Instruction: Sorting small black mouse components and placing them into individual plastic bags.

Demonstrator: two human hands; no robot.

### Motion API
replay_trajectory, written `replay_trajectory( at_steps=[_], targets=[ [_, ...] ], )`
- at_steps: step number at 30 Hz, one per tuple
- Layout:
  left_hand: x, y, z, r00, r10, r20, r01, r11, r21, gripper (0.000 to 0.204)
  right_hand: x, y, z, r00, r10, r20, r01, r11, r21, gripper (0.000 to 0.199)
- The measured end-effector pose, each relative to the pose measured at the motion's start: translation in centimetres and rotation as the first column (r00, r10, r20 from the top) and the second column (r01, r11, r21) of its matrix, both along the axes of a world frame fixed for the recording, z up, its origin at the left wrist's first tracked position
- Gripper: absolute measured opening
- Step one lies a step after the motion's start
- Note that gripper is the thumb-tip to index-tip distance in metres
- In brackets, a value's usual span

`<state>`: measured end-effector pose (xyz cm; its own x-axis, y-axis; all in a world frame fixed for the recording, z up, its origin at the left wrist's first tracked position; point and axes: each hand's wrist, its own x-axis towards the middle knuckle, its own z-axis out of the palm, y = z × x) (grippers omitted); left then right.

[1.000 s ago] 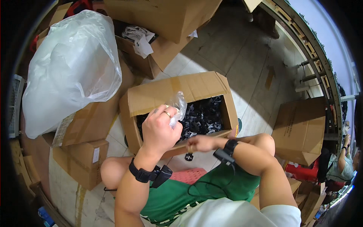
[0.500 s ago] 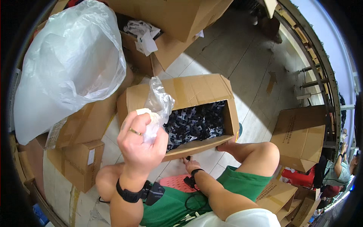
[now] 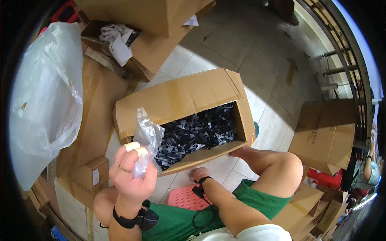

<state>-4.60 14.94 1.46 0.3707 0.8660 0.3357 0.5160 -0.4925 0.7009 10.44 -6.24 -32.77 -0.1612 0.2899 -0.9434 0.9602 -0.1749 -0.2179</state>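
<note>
My left hand [image 3: 134,173] is raised left of the open cardboard box, its fingers closed round a crumpled clear plastic bag [image 3: 149,134]. Pale wraps cover two of its fingertips, and a ring shows on one finger. Inside the box [image 3: 177,96] lies a heap of small black and grey plastic parts [image 3: 197,132]. My right hand [image 3: 200,174] is low, just in front of the box's near side. Its fingers are blurred and partly hidden, so what they hold, if anything, does not show. Black straps with small devices circle both wrists.
A large translucent plastic bag [image 3: 50,100] stands at the left over cardboard boxes. An open carton with crumpled white material [image 3: 116,40] sits behind. A pink perforated stool [image 3: 185,198] is between my legs. Another carton [image 3: 323,132] stands right, near a metal rack; a person is beyond.
The view has shifted, so the large bag sits farther left. My left hand still grips the clear bag, now lower left in the picture. A small dark thing at my right fingers no longer shows.
</note>
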Motion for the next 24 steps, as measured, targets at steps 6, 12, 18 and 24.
replay_trajectory(
  at_steps=[6, 12, 18, 24],
  targets=[
    [2.2, 1.1, 0.4, 0.999, -0.033, 0.014, 0.032, 0.998, 0.062, 0.019, -1.8, 4.2, 8.3, 0.905, 0.313, -0.289, -0.294, 0.95, 0.109, 0.025],
    [1.5, 1.2, 2.4, 0.988, 0.045, 0.146, -0.058, 0.995, 0.083, 0.02, -0.1, 10.6, 14.1, 0.691, -0.402, -0.601, 0.286, 0.915, -0.284, 0.042],
    [-0.3, -0.5, 4.4, 0.994, 0.042, 0.103, -0.06, 0.981, 0.184, 0.025, 5.9, 16.9, 13.9, 0.946, -0.234, -0.226, 0.308, 0.867, 0.393, 0.049],
    [0.2, -2.6, 4.4, 0.978, -0.042, 0.204, -0.009, 0.971, 0.24, 0.025, 5.9, 13.8, 4.0, 0.89, -0.454, -0.037, 0.382, 0.698, 0.606, 0.05]
  ],
)
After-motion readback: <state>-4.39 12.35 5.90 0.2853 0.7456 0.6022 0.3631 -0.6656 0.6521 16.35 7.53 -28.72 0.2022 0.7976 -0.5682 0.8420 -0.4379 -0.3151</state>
